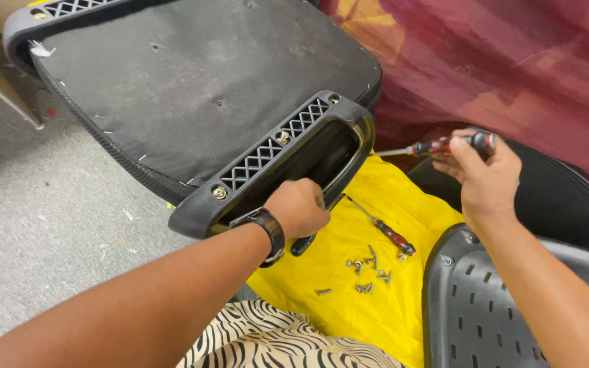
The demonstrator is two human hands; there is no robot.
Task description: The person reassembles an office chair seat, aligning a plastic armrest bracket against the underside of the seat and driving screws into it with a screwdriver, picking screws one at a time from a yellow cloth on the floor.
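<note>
Left hand (299, 206) gripping armrest bracket (274, 160); right hand (483, 174) holding screwdriver (438, 146). Risk: loose screws (366, 272) scattering off yellow cloth (349, 300) if the seat gets jolted.

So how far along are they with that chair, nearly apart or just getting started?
Partway, it seems. Loose screws already lie on the yellow cloth beside a spare screwdriver, so some fasteners are out. In hand: the left hand grips the armrest on the upturned seat, and the right hand holds a screwdriver. Left: bolts still sit in that armrest.
</note>
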